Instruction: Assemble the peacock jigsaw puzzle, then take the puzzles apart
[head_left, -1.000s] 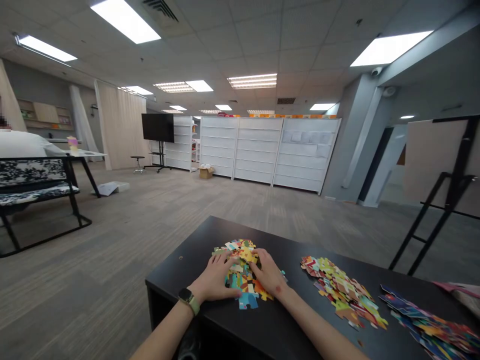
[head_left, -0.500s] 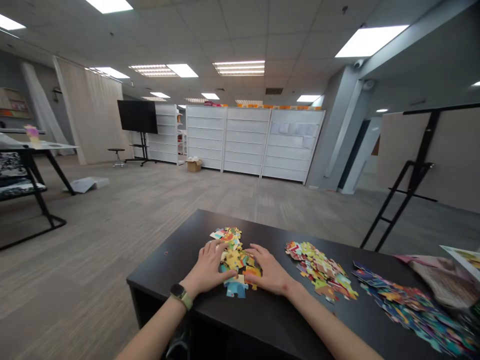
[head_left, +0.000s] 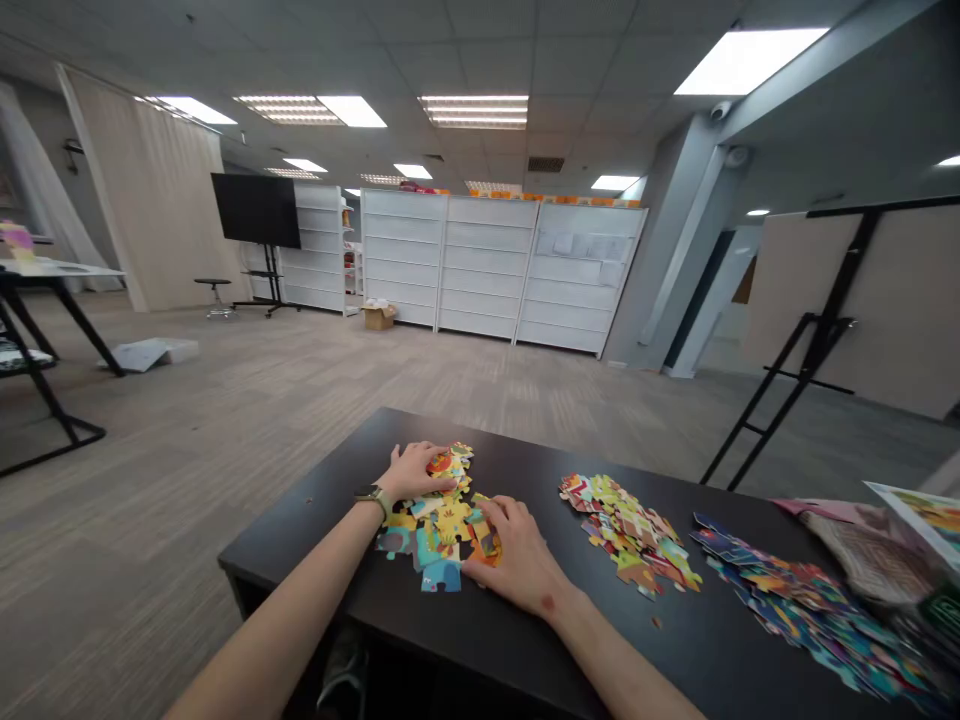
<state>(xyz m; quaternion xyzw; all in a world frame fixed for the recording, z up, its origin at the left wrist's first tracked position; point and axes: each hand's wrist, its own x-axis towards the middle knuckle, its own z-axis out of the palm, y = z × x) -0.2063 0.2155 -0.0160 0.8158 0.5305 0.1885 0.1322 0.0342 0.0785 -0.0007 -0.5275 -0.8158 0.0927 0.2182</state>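
A cluster of yellow, blue and orange jigsaw pieces (head_left: 442,525) lies on the dark table (head_left: 322,535). My left hand (head_left: 414,472), with a watch (head_left: 373,494) on its wrist, reaches over the far left side of the cluster, fingers apart on the upper pieces. At the cluster's right edge my right hand (head_left: 517,555) is curved, thumb and fingers spread around an orange piece (head_left: 486,545). Whether it presses on that piece I cannot tell. Light blue pieces (head_left: 441,575) show at the near edge of the cluster. My left palm hides some pieces.
To the right lies a second pile of red and green jigsaw pieces (head_left: 630,530). Farther right is a pile of dark blue pieces (head_left: 814,610), beside a cloth bag (head_left: 862,550) and a picture box (head_left: 919,520). An easel stand (head_left: 810,345) rises behind the table.
My left hand has moved away from me to the cluster's far side, uncovering pieces at its near left. My right hand stays at the right edge. The view has shifted slightly.
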